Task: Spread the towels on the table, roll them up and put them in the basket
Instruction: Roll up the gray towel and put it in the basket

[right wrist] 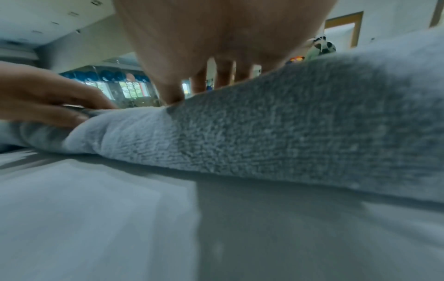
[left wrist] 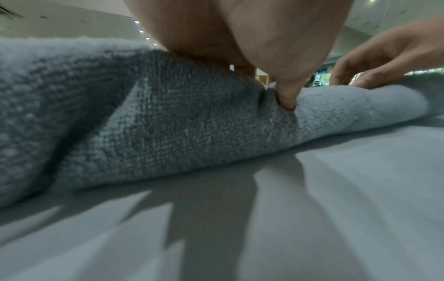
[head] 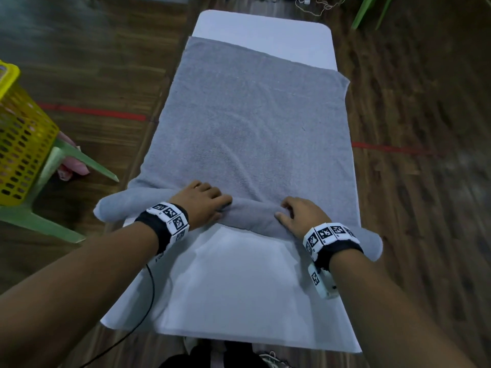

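A grey towel (head: 252,123) lies spread along the white table (head: 239,288), and its near end is rolled into a thick roll (head: 249,216) that overhangs both table sides. My left hand (head: 212,200) grips the roll left of centre, fingers curled over its top. In the left wrist view its thumb (left wrist: 286,95) digs into the roll (left wrist: 180,123). My right hand (head: 295,211) grips the roll right of centre, with its fingers (right wrist: 223,74) hooked over the far side of the roll (right wrist: 288,133). The yellow basket (head: 18,134) stands at the far left.
The basket sits on a green plastic chair (head: 69,158) left of the table, with a pink object (head: 73,163) on the wooden floor beneath it. Red tape lines (head: 93,111) cross the floor. A black cable (head: 151,288) hangs from my left wrist.
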